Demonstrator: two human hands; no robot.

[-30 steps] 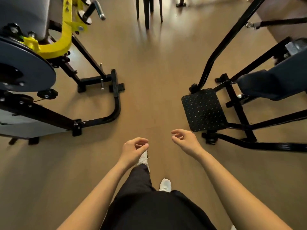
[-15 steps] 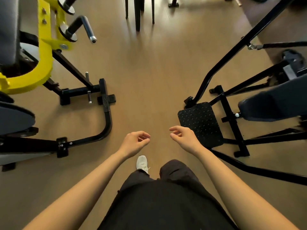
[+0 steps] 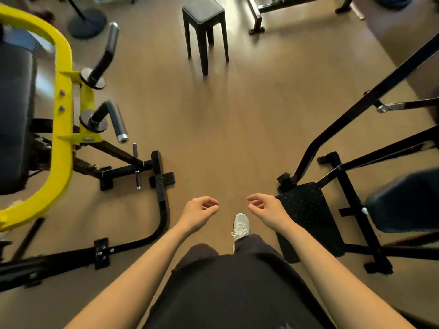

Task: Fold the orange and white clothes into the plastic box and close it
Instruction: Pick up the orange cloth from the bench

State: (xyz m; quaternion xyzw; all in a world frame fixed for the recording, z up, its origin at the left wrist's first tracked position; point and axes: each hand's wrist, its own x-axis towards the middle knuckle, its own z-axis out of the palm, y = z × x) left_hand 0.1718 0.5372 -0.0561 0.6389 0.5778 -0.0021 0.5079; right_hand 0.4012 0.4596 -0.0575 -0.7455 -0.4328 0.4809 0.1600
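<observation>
left hand (image 3: 198, 213) loosely curled, holding nothing | right hand (image 3: 267, 210) same, empty | both over the floor (image 3: 237, 138) between yellow gym machine (image 3: 63, 129) and black footplate (image 3: 306, 210) | clothes, plastic box: can't tell where

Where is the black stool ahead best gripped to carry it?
Probably grip the stool by two opposite edges of its square seat, coming from above. It stands upright with the flat seat on top, its legs are thin, and bare floor surrounds it.
</observation>
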